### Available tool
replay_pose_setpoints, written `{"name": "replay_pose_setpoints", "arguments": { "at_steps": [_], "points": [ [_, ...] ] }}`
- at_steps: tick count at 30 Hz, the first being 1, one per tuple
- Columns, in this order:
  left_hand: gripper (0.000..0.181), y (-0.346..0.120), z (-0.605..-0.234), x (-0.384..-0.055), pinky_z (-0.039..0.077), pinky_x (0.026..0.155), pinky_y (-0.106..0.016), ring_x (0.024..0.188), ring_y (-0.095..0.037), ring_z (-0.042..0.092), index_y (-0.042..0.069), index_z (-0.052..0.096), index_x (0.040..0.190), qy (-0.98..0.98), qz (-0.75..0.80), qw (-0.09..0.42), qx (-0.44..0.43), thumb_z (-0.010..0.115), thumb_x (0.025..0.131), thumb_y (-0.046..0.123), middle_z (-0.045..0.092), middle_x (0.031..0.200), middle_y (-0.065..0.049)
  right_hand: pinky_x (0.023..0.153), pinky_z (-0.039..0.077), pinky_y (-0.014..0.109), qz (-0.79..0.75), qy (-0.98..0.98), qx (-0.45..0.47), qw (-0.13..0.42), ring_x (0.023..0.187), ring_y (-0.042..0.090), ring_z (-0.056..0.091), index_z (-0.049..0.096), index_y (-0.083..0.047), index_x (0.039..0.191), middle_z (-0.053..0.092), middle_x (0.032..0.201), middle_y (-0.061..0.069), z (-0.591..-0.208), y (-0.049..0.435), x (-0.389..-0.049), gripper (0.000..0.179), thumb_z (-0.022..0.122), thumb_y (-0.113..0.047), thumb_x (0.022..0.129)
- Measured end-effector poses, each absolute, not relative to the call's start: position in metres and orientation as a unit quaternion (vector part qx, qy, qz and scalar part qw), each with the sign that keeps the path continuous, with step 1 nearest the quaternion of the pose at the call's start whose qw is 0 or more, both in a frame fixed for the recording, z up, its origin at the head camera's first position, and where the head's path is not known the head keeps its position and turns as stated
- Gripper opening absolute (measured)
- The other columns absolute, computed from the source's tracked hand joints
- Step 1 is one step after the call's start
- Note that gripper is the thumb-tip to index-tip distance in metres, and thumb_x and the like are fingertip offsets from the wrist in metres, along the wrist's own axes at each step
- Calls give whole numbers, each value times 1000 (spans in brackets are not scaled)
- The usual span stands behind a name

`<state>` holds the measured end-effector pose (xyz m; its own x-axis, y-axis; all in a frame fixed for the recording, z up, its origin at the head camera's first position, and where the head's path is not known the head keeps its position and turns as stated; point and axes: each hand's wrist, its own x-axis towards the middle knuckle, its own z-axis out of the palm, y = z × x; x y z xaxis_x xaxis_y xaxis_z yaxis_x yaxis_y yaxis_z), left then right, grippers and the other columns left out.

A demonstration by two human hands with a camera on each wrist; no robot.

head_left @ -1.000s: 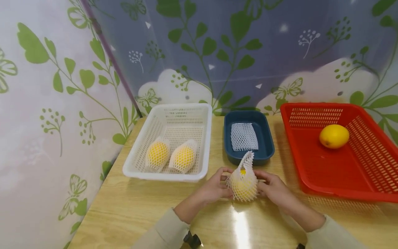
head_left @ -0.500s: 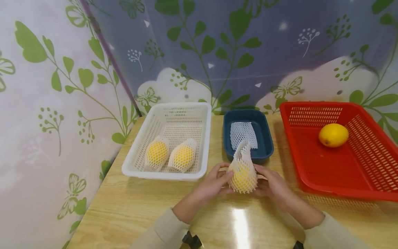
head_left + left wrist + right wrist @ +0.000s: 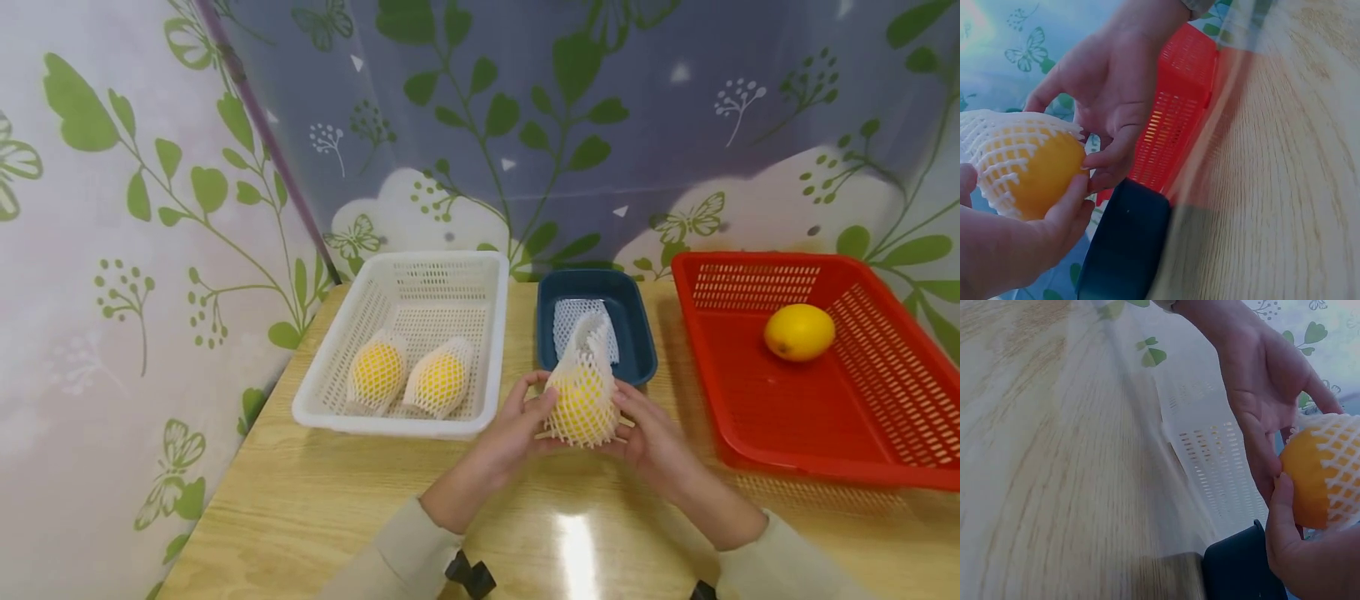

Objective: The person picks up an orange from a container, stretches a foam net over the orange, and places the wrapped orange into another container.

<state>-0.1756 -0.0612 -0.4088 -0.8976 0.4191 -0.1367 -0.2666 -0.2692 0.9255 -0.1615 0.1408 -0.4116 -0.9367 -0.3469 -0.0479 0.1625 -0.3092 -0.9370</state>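
Note:
Between both hands, above the table, a lemon (image 3: 579, 410) is held inside a white foam net sleeve (image 3: 589, 337). The sleeve's loose end points up and away, over the blue tray's front rim. My left hand (image 3: 517, 423) grips the fruit from the left, its thumb on the net. My right hand (image 3: 654, 432) grips it from the right. Both wrist views show the fruit's underside (image 3: 1054, 172) bare of net, with fingertips of both hands meeting there (image 3: 1282, 478). Two netted lemons (image 3: 377, 372) (image 3: 440, 382) lie in the white basket (image 3: 480, 427).
The dark blue tray (image 3: 639, 337) behind the hands contains flat white net sleeves (image 3: 567, 317). At the right stands a red basket (image 3: 750, 408) with one bare lemon (image 3: 799, 332). A patterned wall (image 3: 465, 125) closes off the back of the wooden table (image 3: 315, 517).
Both hands have lifted the lemon and moved it away from the table's near side, closer to the blue tray. The net now covers its top, where yellow showed through before.

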Motion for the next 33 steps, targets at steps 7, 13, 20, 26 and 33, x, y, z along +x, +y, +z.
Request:
{"name": "replay_pose_setpoints", "arguments": {
  "at_steps": [7,13,20,26,33],
  "points": [
    [28,-62,-406,-175,55,81,-39,93,-17,58,20,42,121,519,826,216,54,40,104,43,51,121,-8,88,54,31,-807,556,-123,158,99,14,66,50,-31,127,61,115,-7,-412,146,-164,30,34,-20,105],
    [25,-62,-403,-175,56,77,-36,92,-16,58,21,42,120,510,833,208,47,44,103,39,51,119,-6,91,52,33,-798,567,-123,161,104,16,65,46,-29,133,59,121,-8,-410,148,-165,32,34,-21,105],
    [18,-63,-405,-177,56,80,-36,90,-18,64,18,43,120,512,831,207,57,47,104,23,56,109,-4,89,52,29,-802,555,-141,167,104,15,60,45,-29,130,58,119,-8,-414,149,-166,33,23,-28,106],
    [19,-63,-405,-177,56,79,-34,89,-17,65,14,42,121,519,826,210,67,47,103,16,57,108,-3,85,51,27,-802,550,-160,171,101,14,56,43,-29,131,56,118,-7,-415,152,-167,34,19,-29,106],
    [25,-62,-404,-175,55,81,-36,96,-21,60,18,47,116,514,829,213,55,44,103,39,53,122,-9,89,52,29,-811,539,-152,169,103,14,59,45,-27,128,59,119,-8,-415,153,-166,31,25,-22,105]
  ]
}}
